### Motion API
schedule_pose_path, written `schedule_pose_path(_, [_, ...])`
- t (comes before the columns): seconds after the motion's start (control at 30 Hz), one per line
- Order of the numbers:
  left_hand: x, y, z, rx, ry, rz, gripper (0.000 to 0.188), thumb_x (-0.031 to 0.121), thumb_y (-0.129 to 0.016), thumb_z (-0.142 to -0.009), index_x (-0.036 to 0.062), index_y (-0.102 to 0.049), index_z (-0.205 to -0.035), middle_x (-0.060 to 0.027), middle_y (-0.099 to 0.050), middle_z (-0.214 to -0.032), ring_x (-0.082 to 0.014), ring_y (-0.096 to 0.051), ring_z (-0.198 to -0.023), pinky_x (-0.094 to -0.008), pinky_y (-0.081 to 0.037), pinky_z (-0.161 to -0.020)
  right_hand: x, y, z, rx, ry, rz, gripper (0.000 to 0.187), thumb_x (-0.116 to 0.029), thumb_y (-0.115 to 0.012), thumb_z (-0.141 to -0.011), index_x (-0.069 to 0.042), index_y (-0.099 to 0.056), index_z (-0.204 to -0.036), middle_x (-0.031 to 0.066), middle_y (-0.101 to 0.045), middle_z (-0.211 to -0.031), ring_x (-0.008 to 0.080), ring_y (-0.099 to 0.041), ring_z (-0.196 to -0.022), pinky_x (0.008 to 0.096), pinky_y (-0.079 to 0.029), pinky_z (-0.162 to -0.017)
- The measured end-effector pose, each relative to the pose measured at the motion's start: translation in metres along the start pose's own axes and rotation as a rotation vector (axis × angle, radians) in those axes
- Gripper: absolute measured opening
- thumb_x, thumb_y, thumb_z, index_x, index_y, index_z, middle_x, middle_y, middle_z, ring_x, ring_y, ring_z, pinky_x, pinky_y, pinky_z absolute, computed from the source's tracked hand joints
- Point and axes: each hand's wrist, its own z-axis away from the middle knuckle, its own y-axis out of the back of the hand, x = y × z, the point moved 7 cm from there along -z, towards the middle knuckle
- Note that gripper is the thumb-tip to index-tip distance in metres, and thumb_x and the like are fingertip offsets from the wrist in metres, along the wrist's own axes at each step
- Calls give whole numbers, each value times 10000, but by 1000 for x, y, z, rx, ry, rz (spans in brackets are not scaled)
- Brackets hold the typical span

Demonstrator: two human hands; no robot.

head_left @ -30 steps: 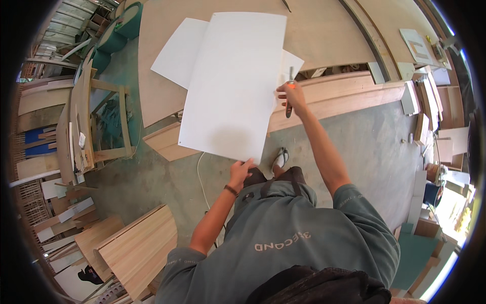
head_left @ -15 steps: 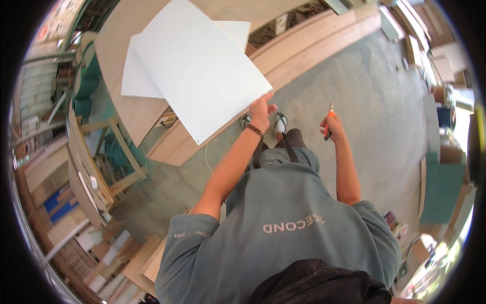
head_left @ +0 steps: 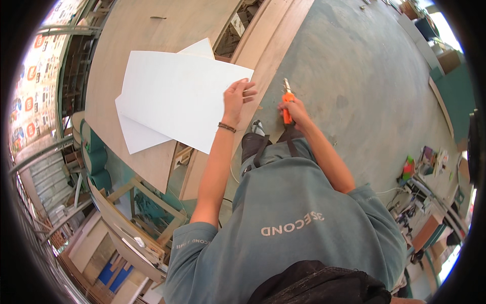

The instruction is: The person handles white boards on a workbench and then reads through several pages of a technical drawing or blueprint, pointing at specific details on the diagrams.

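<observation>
A smooth white sheet (head_left: 172,91) lies askew over another white sheet (head_left: 140,134) on a wooden board. At the upper sheet's right edge, near its far corner, is my left hand (head_left: 237,99). Its fingers are apart and reach past the edge; whether they touch the sheet I cannot tell. My right hand (head_left: 297,110) is closed round an orange-handled tool that looks like a utility knife (head_left: 288,101). The metal tip points away from me, above the floor and to the right of the boards.
The large wooden board (head_left: 152,35) carries a small dark sliver (head_left: 158,17). Long planks (head_left: 271,43) run along its right side. A wooden frame (head_left: 157,202) stands at left, near green curved pieces (head_left: 95,152). Cluttered shelving (head_left: 425,213) and a green panel (head_left: 455,96) are at right.
The view has turned, so the sheets and boards appear rotated anticlockwise. The right hand has come closer to the left with the knife. The left hand's fingers have spread from a pointing pose.
</observation>
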Motion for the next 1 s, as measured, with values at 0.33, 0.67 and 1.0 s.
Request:
schedule_pose_path(0.33, [46, 152, -35, 592, -632, -1231, 455, 344, -591, -1044, 76, -580, -1412, -199, -484, -1553, -364, -384, -1497, -550, -269, -1255, 5, -112, -31, 121, 30, -90, 304, -103, -661, -890, -66, -633, -1190, 52, -615, -949, 173, -575, -888, 349, -468, -810])
schedule_pose_path(0.67, [36, 153, -42, 644, -628, -1346, 510, 404, -499, -1070, 84, -505, -1468, -185, -389, -1631, -341, -276, -1578, -582, -140, -1314, -17, -145, -21, 282, 140, -60, 631, -82, -641, -867, -16, -507, -1480, 139, -668, -1084, 233, -628, -976, 389, -505, -874])
schedule_pose_path(1.0, [40, 149, -42, 669, -596, -1346, 503, 397, -511, -1056, 94, -517, -1457, -180, -408, -1617, -325, -290, -1573, -567, -157, -1314, -23, -142, -25, 350, 258, 172, 764, -127, -596, -840, -30, -408, -1575, 257, -687, -1216, 398, -670, -1131, 468, -508, -999])
